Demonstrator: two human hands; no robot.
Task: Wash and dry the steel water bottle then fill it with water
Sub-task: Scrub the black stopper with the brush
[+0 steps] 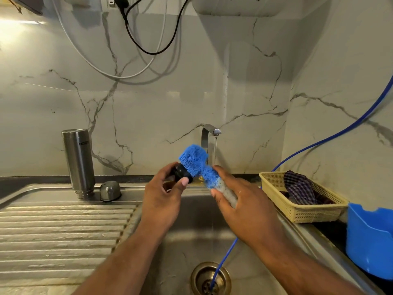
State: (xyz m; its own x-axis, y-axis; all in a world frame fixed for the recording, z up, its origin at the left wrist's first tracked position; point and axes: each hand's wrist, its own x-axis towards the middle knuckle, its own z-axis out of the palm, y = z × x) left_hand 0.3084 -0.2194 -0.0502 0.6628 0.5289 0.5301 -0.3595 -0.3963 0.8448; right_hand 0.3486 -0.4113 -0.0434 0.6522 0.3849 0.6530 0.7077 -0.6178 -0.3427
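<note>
At the left of the frame, the steel water bottle point(78, 162) stands mouth down on the ribbed drainboard point(53, 231), close to the marble wall. Just right of it lies its rounded steel cap point(110, 190), apart from the bottle. Toward the centre, the left hand point(163, 199) pinches a small black stopper point(180, 172) between thumb and fingers, above the sink point(187, 237). A blue bristle brush point(194, 159) presses its head against the stopper, and the right hand point(238, 201) curls around the brush's handle. Behind them the tap point(209, 133) runs a thin stream. Below, a blue hose point(225, 256) dips into the drain point(197, 277). At the right edge of the sink sits a cream basket point(302, 213) holding a checked cloth point(297, 188), then a blue container point(370, 241) at the far right.
</note>
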